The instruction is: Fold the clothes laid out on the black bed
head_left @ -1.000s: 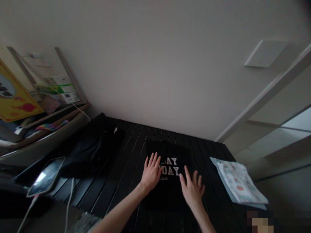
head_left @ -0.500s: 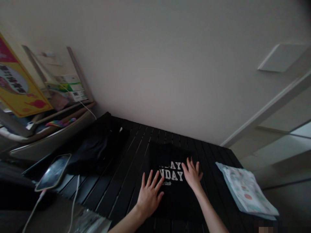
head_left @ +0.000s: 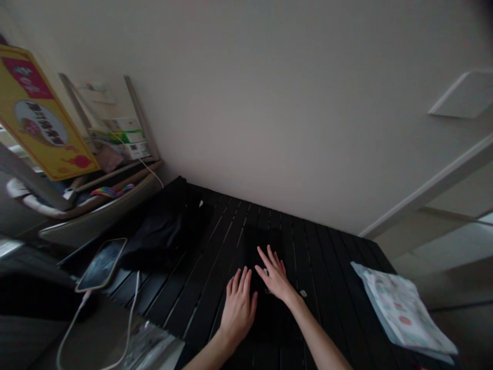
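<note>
A folded black garment (head_left: pixel 265 321) lies on the black slatted table (head_left: pixel 335 288), hard to tell from the dark slats. My left hand (head_left: pixel 238 306) rests at its left edge, palm down with fingers stretched out. Farther over, my right hand (head_left: pixel 275 277) lies flat across the garment's middle, its fingers spread. Only scraps of white print show around and under the right hand. A small white tag (head_left: pixel 303 293) sits just right of the right forearm.
A plastic-wrapped packet (head_left: pixel 404 313) lies at the table's right. On the left are a phone (head_left: pixel 103 264) with a white cable (head_left: pixel 133 308), a black cloth bundle (head_left: pixel 157 231) and crumpled clear plastic (head_left: pixel 150 347). Behind stands a shelf with a yellow sign (head_left: pixel 46 118).
The garment's right side has been folded inward, so the garment is narrower and its white lettering is mostly covered. My right hand has moved left, closer to my left hand.
</note>
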Motion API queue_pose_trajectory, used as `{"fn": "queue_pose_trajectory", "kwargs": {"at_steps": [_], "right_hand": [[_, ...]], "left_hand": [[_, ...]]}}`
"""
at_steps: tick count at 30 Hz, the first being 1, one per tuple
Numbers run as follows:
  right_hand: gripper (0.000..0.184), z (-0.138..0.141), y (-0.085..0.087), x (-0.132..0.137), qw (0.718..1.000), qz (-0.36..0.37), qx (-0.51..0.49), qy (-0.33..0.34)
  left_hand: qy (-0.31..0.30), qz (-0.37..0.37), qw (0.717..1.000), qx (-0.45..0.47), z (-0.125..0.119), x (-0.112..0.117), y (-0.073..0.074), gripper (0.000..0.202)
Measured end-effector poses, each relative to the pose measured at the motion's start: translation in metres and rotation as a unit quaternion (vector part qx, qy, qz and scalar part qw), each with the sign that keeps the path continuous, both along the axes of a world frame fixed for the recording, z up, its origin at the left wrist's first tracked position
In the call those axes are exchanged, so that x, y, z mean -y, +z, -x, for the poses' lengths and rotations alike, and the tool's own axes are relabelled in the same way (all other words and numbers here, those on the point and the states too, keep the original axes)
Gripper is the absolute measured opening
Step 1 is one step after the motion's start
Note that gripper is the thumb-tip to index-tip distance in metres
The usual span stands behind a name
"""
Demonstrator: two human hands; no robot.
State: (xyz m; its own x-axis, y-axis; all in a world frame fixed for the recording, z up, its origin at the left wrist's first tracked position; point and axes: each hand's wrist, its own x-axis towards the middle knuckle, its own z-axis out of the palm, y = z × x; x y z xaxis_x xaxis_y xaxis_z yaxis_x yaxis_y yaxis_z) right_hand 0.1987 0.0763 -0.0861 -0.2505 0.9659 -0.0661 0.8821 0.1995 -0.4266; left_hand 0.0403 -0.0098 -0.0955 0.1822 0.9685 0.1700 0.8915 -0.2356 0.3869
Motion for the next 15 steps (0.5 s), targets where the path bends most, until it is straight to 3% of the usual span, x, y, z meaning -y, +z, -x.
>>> {"fn": "queue_pose_trajectory", "kwargs": {"at_steps": [4,8,11,15], "right_hand": [[0.055,-0.034,-0.008,0.025,0.993,-0.084,0.022,-0.075],[0.041,-0.062,-0.011,0.061,0.983,-0.091,0.108,-0.119],[0.023,-0.072,0.000,0.083,0.980,-0.086,0.132,-0.119],[0.020,-0.067,0.023,0.105,0.984,-0.140,0.079,-0.070]], "left_hand": [[0.001,-0.001,1.000,0.003,0.000,0.000,0.002,0.054],[0.003,-0.006,1.000,0.000,-0.001,-0.001,0.004,0.053],[-0.020,-0.017,1.000,-0.009,0.000,0.002,0.006,0.049],[-0.113,-0.010,0.993,-0.041,0.009,0.019,0.010,0.045]]}}
